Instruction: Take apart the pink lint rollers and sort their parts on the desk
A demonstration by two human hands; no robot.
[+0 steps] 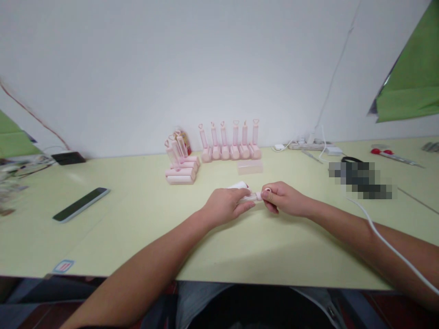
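Over the middle of the table, my left hand [228, 205] is closed round the clear handle of what looks like a small lint roller [254, 197]. Its white roll [239, 186] shows just beyond my left fingers, partly hidden by them. At the other end, my right hand [284, 198] pinches the pale pink end piece, where a small ring [268, 190] sticks up by the thumb. The two hands are a short gap apart, with the handle lying level between them. A translucent pink cover [250, 167] lies on the table just behind.
Several pink lint rollers [234, 152] stand in a row by the wall, handles up. More pink rollers [181, 176] are grouped left of them. A phone [81, 204] lies at left. A power strip [308, 145], a white cable [384, 240] and red-handled tweezers [394, 155] are at right.
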